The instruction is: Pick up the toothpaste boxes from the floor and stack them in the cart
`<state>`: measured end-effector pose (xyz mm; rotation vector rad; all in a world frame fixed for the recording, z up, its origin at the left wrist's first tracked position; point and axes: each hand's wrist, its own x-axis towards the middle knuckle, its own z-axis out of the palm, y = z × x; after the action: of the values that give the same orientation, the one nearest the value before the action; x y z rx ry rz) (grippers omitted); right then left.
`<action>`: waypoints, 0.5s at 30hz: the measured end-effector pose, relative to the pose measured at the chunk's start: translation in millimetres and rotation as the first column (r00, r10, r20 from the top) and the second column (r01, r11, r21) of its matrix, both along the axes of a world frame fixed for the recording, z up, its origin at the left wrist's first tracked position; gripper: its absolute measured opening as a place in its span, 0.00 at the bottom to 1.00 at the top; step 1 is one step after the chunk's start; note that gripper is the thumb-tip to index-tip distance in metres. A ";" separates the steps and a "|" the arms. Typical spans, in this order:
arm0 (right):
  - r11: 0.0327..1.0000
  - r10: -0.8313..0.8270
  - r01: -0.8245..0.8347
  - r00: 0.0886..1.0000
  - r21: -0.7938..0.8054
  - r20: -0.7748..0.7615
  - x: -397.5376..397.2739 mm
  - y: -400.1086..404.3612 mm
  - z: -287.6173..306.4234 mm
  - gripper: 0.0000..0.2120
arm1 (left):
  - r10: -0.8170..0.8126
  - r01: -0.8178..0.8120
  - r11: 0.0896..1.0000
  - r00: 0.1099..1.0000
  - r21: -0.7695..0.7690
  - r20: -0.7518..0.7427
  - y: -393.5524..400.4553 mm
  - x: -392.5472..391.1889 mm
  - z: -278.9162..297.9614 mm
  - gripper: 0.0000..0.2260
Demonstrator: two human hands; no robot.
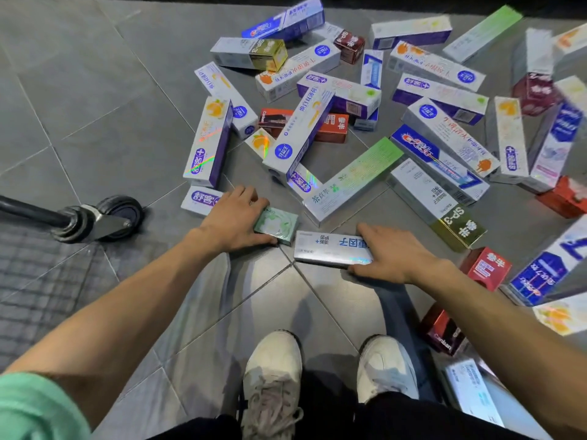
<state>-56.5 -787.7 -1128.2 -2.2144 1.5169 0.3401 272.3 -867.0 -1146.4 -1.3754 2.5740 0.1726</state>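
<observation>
Left hand (233, 214) grips green-ended box (277, 225) (floor); right hand (389, 252) grips silver box (330, 249).

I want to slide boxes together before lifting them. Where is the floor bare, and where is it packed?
Bare tile runs left of the pile, above the cart wheel. Another patch lies between the hands and the white shoes. A small gap sits inside the pile beside the green box. Upper right is crowded, boxes overlapping.

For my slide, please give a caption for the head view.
Left hand grips a green toothpaste box, right hand a silver toothpaste box, both on the tiled floor.
</observation>
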 end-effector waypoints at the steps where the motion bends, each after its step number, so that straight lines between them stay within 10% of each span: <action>1: 0.998 -0.051 0.051 0.998 0.024 0.036 -1.8 3.1 3.0 0.24 | 0.011 -0.010 1.000 1.000 0.017 -0.009 3.2 -1.7 0.4 0.41; 8: 0.919 -0.388 0.357 0.892 0.164 0.232 -6.4 15.4 9.6 0.25 | 0.112 -0.106 0.992 0.991 0.073 -0.078 7.8 -10.6 8.3 0.38; 15: 0.750 -0.659 0.549 0.574 0.370 0.485 2.0 8.6 21.1 0.23 | 0.370 -0.333 0.928 0.881 0.168 -0.294 -4.6 -13.9 31.3 0.34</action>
<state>-54.5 -779.1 -1107.0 -1.3130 1.6604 -0.4015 258.4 -871.5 -1115.2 -1.8981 2.4737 0.6419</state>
